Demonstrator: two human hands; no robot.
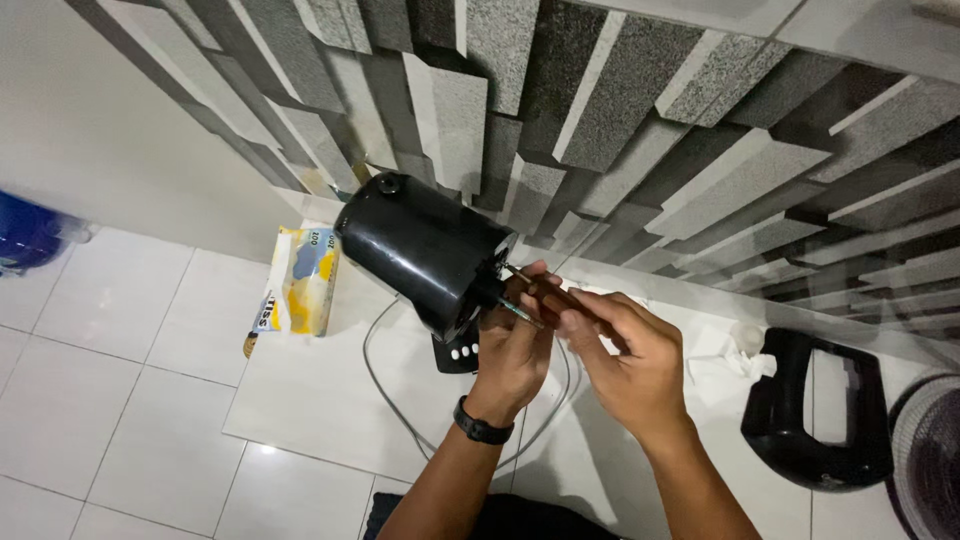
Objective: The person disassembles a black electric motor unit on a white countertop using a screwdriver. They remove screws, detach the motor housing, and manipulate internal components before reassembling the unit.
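So the black fan motor housing (pixel 425 250) sits on its stand over the white tiled floor (pixel 130 400), tipped so its long axis runs from about 10 o'clock (the rounded back end with the knob) down to about 4 o'clock, where the shaft end faces both hands. The left hand (pixel 512 355) is the closer one, pressed right up under that front end at roughly 5 o'clock from the housing's middle, fingers curled and touching the rim, so that grip is closed against the housing. The right hand (pixel 630 360) is a bit further out, around 4 o'clock, with its grip pinched shut on a thin screwdriver (pixel 535 292) whose shaft lies nearly in line with the housing's axis, tip pointing up-left into the front face. Can't tell exactly what the tip is seated in, the fingers hide it. A grey cord (pixel 385 385) loops over the floor below the housing. At 9 o'clock from it there's a tissue pack (pixel 305 280) lying flat, well apart from the hands, and off at 3 o'clock a black plastic cover (pixel 815 410) next to a fan grille (pixel 930 460).
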